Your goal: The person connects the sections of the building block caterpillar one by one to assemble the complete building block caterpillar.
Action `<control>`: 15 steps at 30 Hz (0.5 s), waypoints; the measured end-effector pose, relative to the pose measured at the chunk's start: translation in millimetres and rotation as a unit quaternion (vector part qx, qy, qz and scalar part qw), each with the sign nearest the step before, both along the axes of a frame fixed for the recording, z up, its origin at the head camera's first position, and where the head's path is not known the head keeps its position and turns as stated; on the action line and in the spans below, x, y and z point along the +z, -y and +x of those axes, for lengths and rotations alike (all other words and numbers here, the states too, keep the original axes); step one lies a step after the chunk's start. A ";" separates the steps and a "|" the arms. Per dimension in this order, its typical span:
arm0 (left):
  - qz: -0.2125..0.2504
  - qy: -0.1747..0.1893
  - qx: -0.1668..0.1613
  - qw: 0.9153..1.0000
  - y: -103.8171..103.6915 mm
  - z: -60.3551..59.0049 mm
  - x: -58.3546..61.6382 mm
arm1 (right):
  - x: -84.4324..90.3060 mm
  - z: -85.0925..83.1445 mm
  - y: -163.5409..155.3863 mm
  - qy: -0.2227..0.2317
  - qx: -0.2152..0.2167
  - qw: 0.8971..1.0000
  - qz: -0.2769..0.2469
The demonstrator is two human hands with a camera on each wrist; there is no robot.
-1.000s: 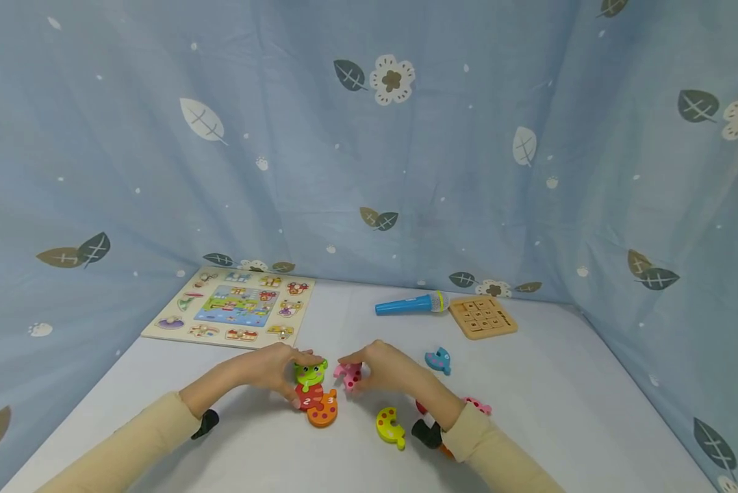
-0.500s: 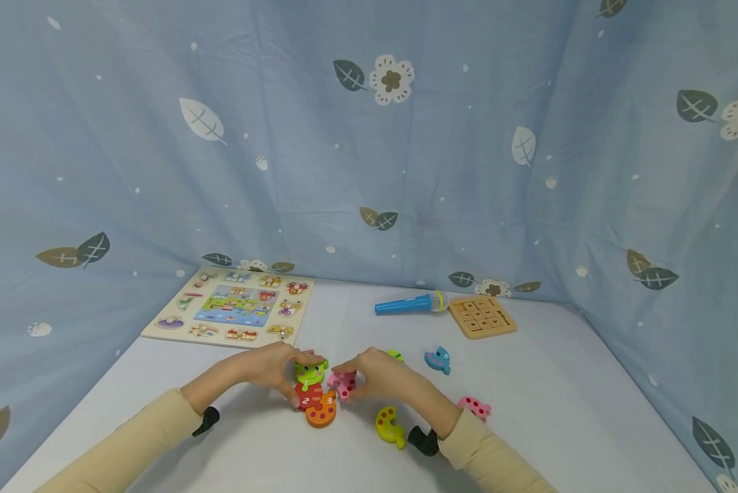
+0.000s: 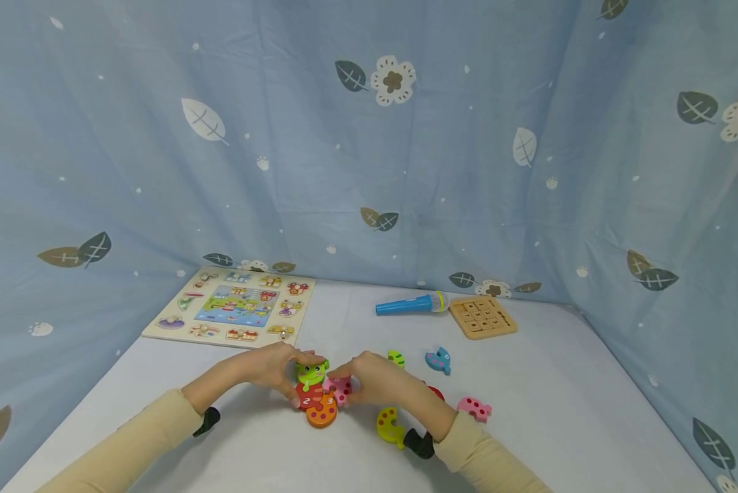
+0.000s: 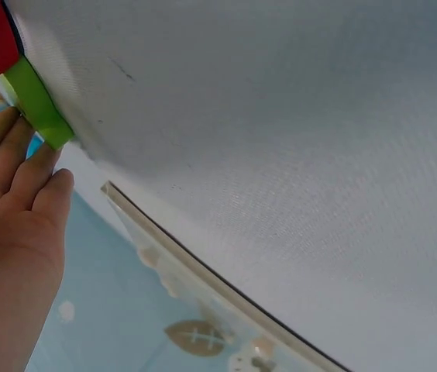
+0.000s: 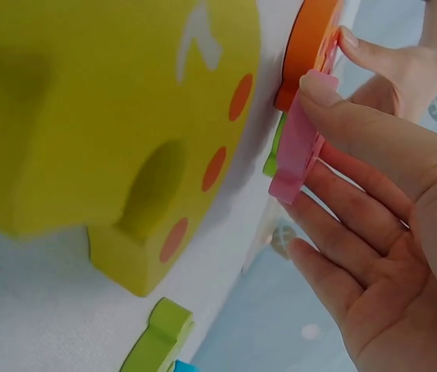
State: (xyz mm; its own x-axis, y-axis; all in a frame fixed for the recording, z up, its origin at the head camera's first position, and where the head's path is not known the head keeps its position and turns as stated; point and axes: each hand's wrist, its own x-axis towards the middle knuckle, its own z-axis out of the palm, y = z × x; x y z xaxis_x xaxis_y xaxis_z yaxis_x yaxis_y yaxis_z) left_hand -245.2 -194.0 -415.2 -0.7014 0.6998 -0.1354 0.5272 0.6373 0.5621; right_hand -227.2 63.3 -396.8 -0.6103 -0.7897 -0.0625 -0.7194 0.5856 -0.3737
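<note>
Several brightly painted puzzle pieces lie fitted together at the front middle of the table. They are a green smiling head (image 3: 310,374), a red piece (image 3: 308,398) numbered 2 and a spotted orange piece (image 3: 322,413) numbered 3. My left hand (image 3: 275,366) grips the group from the left, its fingers at the head and its thumb at the red piece. Between right thumb and fingers, my right hand (image 3: 372,381) pinches a pink spotted piece (image 5: 300,143). In the head view this pink piece meets the right side of the red and orange ones.
Loose pieces lie to the right: yellow (image 3: 389,426), blue (image 3: 439,361), green (image 3: 396,358), red (image 3: 435,392) and another pink spotted piece (image 3: 474,409). Farther back are a knobbed picture puzzle board (image 3: 190,320), a blue toy microphone (image 3: 406,305) and a wooden number board (image 3: 482,317).
My right hand has moved left with the pink piece, closing the gap to the joined pieces. The left hand has stayed in place on the green and red pieces.
</note>
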 end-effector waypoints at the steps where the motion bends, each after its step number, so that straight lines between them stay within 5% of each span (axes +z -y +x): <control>1: -0.001 -0.001 -0.001 1.000 0.0 0.0 0.1 | -0.4 -0.1 0.3 0.000 0.000 1.000 0.000; 15: 0.002 0.000 0.002 1.000 0.1 0.3 -2.1 | -3.6 0.3 1.5 -0.005 0.003 1.000 0.007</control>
